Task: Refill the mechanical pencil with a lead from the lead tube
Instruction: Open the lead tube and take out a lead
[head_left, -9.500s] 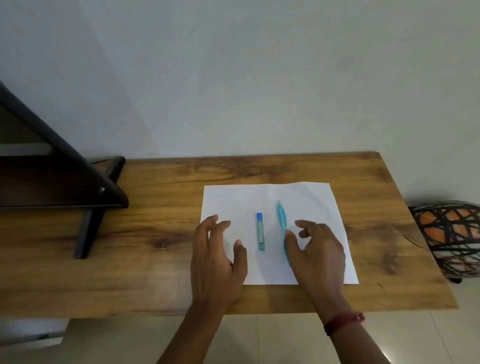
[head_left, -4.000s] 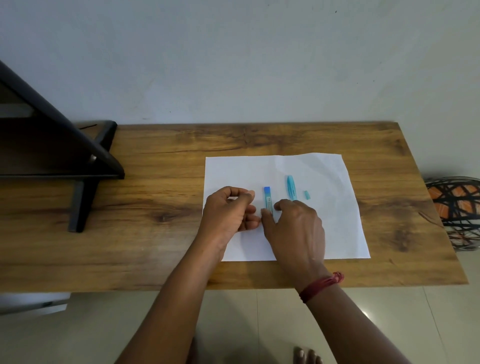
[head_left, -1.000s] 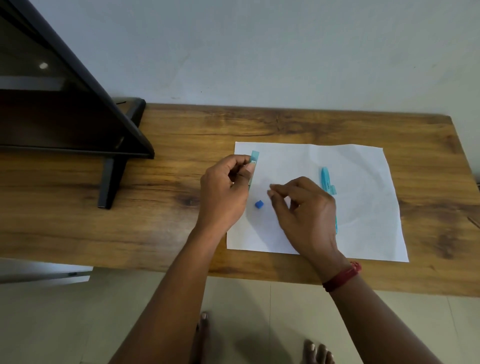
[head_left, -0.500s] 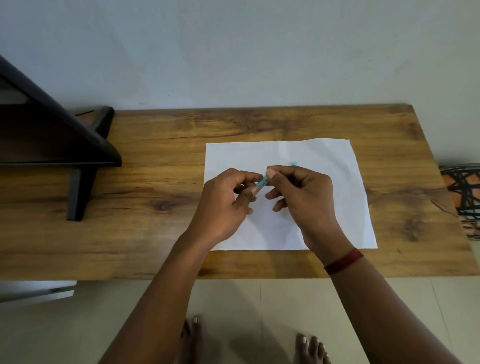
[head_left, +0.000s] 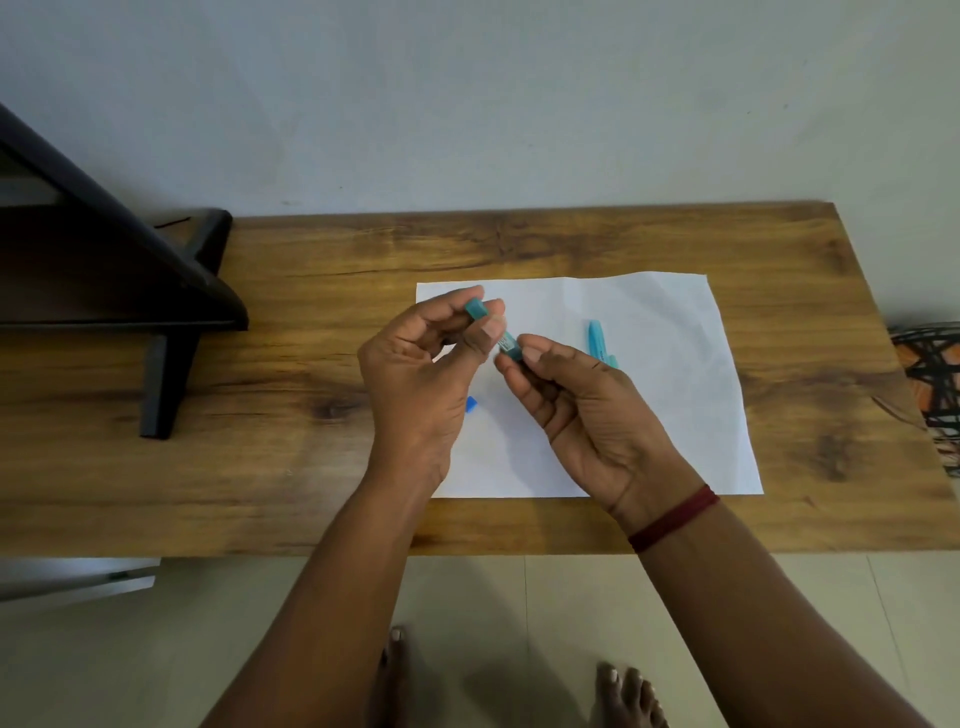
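Observation:
A small teal lead tube (head_left: 506, 343) is held above the white paper (head_left: 670, 395), tilted, its upper end (head_left: 475, 308) showing past my fingers. My left hand (head_left: 421, 379) grips the tube's upper part between thumb and fingers. My right hand (head_left: 582, 410) pinches the tube's lower end with thumb and forefinger. The light blue mechanical pencil (head_left: 596, 338) lies on the paper, mostly hidden behind my right hand. A small blue cap (head_left: 471, 404) rests on the paper between my hands. No lead is visible.
The paper lies on a wooden table (head_left: 311, 467) against a grey wall. A black stand (head_left: 171, 322) occupies the table's left end. A woven basket (head_left: 930, 384) sits beyond the right edge. Bare feet (head_left: 623, 691) show on the tiled floor below.
Both hands have stayed together on the lead tube and lifted it slightly left. The pencil and the blue cap on the paper are visible again past my hands.

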